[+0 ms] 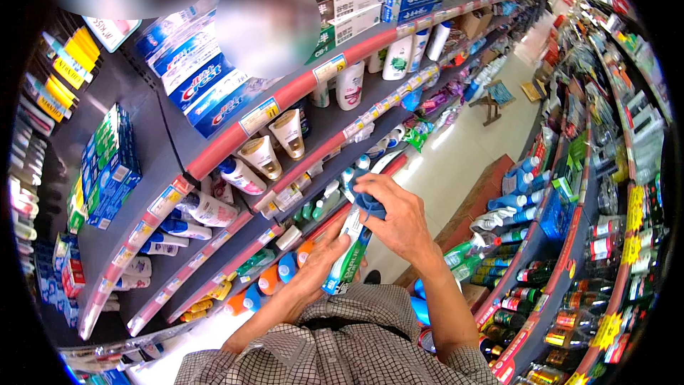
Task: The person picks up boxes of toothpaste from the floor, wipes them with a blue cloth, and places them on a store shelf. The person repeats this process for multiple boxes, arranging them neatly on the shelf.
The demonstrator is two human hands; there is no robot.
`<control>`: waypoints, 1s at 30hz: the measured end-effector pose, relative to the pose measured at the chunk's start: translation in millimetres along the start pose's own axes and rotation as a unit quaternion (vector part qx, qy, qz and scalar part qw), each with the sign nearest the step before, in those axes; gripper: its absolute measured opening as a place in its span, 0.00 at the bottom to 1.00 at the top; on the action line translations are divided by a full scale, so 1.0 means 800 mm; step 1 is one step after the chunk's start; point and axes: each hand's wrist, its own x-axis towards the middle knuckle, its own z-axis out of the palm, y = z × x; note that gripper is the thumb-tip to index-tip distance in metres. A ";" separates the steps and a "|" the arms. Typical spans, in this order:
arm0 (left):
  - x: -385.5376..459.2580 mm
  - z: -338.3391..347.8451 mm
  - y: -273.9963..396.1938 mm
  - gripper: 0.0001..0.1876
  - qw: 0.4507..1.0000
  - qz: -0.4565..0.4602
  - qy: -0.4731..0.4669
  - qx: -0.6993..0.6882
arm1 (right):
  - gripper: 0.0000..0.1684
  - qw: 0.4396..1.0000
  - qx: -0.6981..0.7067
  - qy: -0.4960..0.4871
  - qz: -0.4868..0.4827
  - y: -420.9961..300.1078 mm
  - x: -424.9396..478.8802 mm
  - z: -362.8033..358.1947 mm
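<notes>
A green, white and blue Darlie toothpaste box (350,256) is held in my left hand (320,256), its thumb lying along the top face. My right hand (395,214) grips a crumpled dark blue cloth (368,203) at the far end of the box. Up and to the left, Crest toothpaste boxes (200,85) lie stacked on the top shelf. Another stack of blue and green boxes (112,168) stands farther left on that shelf.
Price labels line the red shelf edge (299,88). Lower shelves hold shampoo bottles (350,85) and white tubes (288,133). Across the aisle, another shelf carries blue bottles (507,201) and drink bottles. A small wooden stool (487,107) stands on the aisle floor.
</notes>
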 end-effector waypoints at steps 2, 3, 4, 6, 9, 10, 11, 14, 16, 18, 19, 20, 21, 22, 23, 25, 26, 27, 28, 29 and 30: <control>0.007 0.013 -0.001 0.45 0.999 0.038 0.007 -0.031 | 0.19 0.999 0.023 -0.042 0.000 0.001 -0.004 0.000; 0.012 0.011 0.001 0.44 0.998 0.038 0.002 -0.040 | 0.19 0.997 0.042 -0.066 -0.027 0.002 -0.008 0.002; 0.022 0.009 -0.008 0.44 0.993 0.054 0.059 -0.089 | 0.19 0.993 0.062 -0.090 -0.055 0.003 -0.015 0.007; 0.029 0.033 0.001 0.46 0.977 0.090 0.120 -0.152 | 0.18 0.983 0.097 -0.141 -0.062 -0.003 -0.035 0.009; 0.022 0.041 0.007 0.50 0.985 0.115 0.104 -0.075 | 0.18 0.940 0.185 -0.283 -0.045 -0.010 -0.053 -0.008; 0.032 0.022 -0.004 0.47 0.989 0.120 0.061 -0.060 | 0.16 0.912 0.250 -0.322 -0.047 -0.012 -0.056 -0.019; 0.031 0.013 -0.004 0.44 0.991 0.109 0.031 -0.069 | 0.16 0.910 0.287 -0.297 -0.035 -0.012 -0.057 -0.029; 0.024 0.017 0.000 0.47 0.990 0.103 0.086 -0.048 | 0.14 0.906 0.381 -0.185 -0.009 -0.009 -0.051 -0.065; 0.016 0.020 0.005 0.48 0.997 0.064 0.019 -0.032 | 0.14 0.926 0.377 0.007 -0.011 0.002 -0.037 -0.076; 0.006 0.022 0.010 0.49 0.998 0.040 -0.039 -0.023 | 0.13 0.922 0.362 0.105 0.089 -0.008 -0.007 -0.083; 0.000 0.029 0.014 0.49 0.998 0.037 -0.041 -0.021 | 0.12 0.919 0.346 0.128 0.140 -0.010 0.005 -0.084; -0.007 0.038 0.019 0.50 0.998 0.033 -0.043 -0.020 | 0.12 0.948 0.286 0.038 0.132 0.002 0.012 -0.084; -0.013 0.045 0.025 0.50 0.998 0.031 -0.047 -0.019 | 0.13 0.967 0.220 -0.051 0.121 0.017 0.015 -0.086; -0.016 0.044 0.022 0.51 0.999 0.033 -0.036 -0.019 | 0.13 0.956 0.257 -0.059 0.132 0.034 0.013 -0.084; -0.018 0.043 0.020 0.52 0.998 0.038 -0.035 -0.022 | 0.13 0.933 0.286 -0.098 0.198 0.042 0.011 -0.095; -0.024 0.034 0.011 0.52 0.998 0.044 -0.026 -0.032 | 0.12 0.930 0.269 -0.104 0.230 0.062 0.006 -0.103; -0.024 0.029 0.010 0.53 0.997 0.046 -0.037 -0.059 | 0.12 0.909 0.317 -0.063 0.264 0.064 0.004 -0.102; -0.024 0.028 0.016 0.53 0.996 0.061 -0.035 -0.053 | 0.12 0.892 0.372 -0.008 0.255 0.059 0.006 -0.099; -0.022 0.026 0.016 0.50 0.994 0.070 -0.047 -0.076 | 0.12 0.881 0.401 0.029 0.249 0.049 0.011 -0.099; -0.019 0.026 0.016 0.47 0.990 0.079 -0.059 -0.098 | 0.12 0.868 0.429 0.066 0.243 0.034 0.016 -0.096; -0.017 0.031 0.017 0.43 0.991 0.087 -0.034 -0.091 | 0.12 0.854 0.461 0.103 0.220 0.020 0.020 -0.085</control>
